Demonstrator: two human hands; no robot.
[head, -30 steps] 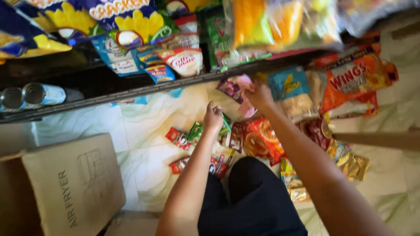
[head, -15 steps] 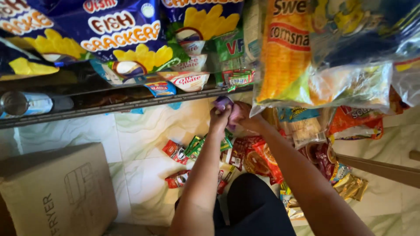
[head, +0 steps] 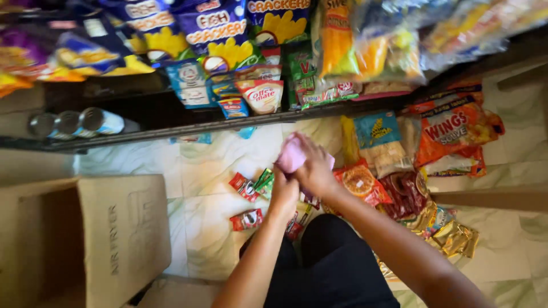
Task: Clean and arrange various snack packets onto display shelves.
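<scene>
i find both hands raised just under the shelf edge [head: 240, 122]. the right hand [head: 314, 168] is clasped around a small pink packet [head: 291, 155]; the left hand [head: 283, 194] touches it from below, its hold unclear. i would steady the packet with both hands, clear of the floor sachets [head: 246, 219].

We have lowered both hands from the shelf edge. Our right hand [head: 315, 168] and left hand [head: 283, 193] now clasp a pink packet [head: 292, 154] between them.
</scene>
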